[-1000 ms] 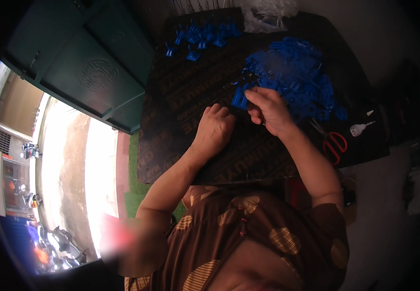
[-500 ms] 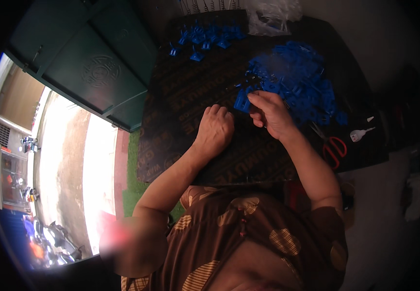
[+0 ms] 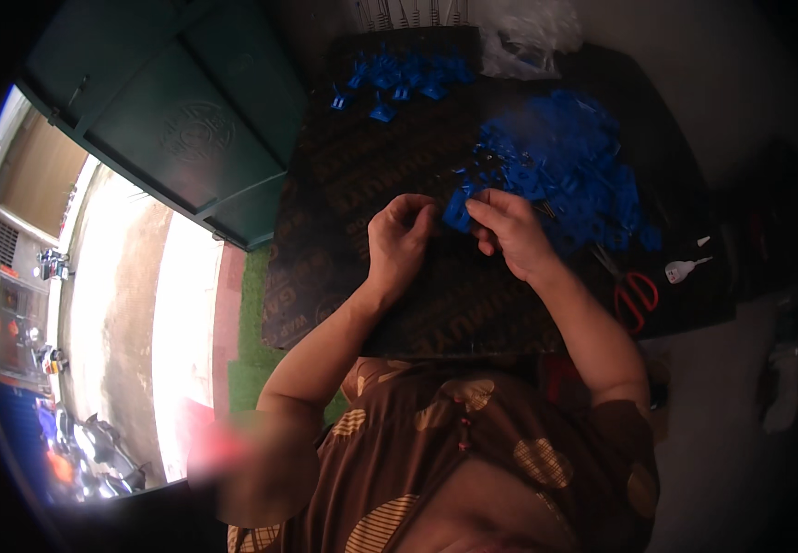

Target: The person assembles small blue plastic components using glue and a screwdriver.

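Note:
My right hand (image 3: 510, 232) pinches a small flat blue plastic piece (image 3: 457, 212) between thumb and fingers, above the dark tabletop. Left of it, my left hand (image 3: 399, 244) has its thumb and forefinger tips pressed together, pointing toward that piece; whatever may be between them is too small to make out. A gap separates the left fingertips from the blue piece. Just beyond my right hand spreads a large heap of blue plastic pieces (image 3: 569, 152). A smaller group of blue pieces (image 3: 404, 76), some with thin upright parts, lies at the far left of the table.
Red-handled scissors (image 3: 636, 300) lie right of my forearm, by a small white bottle (image 3: 683, 270) and a white cap (image 3: 703, 241). A clear plastic bag (image 3: 528, 41) sits at the table's back edge. Left of the dark printed table (image 3: 325, 267) stands a green door (image 3: 187, 111).
My left hand has turned, and its thumb and forefinger now show pinched together. My right hand still holds the blue piece, slightly lower in the picture. The whole view has shifted a little.

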A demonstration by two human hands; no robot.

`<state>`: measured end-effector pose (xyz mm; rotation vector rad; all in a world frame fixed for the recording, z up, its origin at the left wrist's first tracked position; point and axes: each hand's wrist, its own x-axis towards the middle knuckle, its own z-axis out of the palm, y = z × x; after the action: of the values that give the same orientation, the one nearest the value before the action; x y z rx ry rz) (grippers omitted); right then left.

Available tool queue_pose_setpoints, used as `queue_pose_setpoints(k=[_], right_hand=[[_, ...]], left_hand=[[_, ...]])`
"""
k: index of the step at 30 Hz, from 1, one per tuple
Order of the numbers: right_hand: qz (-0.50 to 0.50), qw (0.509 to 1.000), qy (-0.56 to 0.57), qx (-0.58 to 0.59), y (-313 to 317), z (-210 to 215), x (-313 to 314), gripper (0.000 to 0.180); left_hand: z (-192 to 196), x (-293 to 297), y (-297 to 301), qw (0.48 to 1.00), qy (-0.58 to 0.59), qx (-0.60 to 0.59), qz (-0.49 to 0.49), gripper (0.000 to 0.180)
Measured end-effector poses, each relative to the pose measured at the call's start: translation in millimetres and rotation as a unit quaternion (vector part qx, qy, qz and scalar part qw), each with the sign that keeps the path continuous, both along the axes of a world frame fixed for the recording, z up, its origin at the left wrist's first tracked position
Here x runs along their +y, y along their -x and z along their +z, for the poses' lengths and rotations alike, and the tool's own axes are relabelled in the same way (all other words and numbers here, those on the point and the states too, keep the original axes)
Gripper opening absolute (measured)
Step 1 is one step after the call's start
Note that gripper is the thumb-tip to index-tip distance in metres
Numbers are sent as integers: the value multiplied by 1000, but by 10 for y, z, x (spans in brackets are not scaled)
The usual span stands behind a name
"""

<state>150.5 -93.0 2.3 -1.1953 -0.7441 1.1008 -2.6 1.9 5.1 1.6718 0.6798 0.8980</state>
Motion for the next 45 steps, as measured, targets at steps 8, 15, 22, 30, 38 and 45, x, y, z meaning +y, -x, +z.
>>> queue_pose_setpoints(k=[8, 15, 22, 30, 38, 45], right_hand=[[3, 1000, 13, -1, 71, -14, 26, 16], [10, 1000, 10, 8, 95, -12, 27, 17], [24, 1000, 9, 0, 81, -60, 19, 13], [28, 999, 17, 17, 73, -71, 27, 13], [41, 997, -2, 61, 75, -36, 12, 15], [70, 995, -21, 72, 53, -54, 3, 15]], left_hand=[[-43, -8, 3, 998, 43, -56, -2, 14], [-62, -13, -4, 998, 22, -53, -4, 14], [-52, -38, -5, 999, 13, -32, -5, 14], [-22, -61, -15, 998, 54, -34, -14, 15], [0, -52, -11, 997, 66, -33, -17, 16], [-11, -47, -5, 995, 81, -54, -18, 15]])
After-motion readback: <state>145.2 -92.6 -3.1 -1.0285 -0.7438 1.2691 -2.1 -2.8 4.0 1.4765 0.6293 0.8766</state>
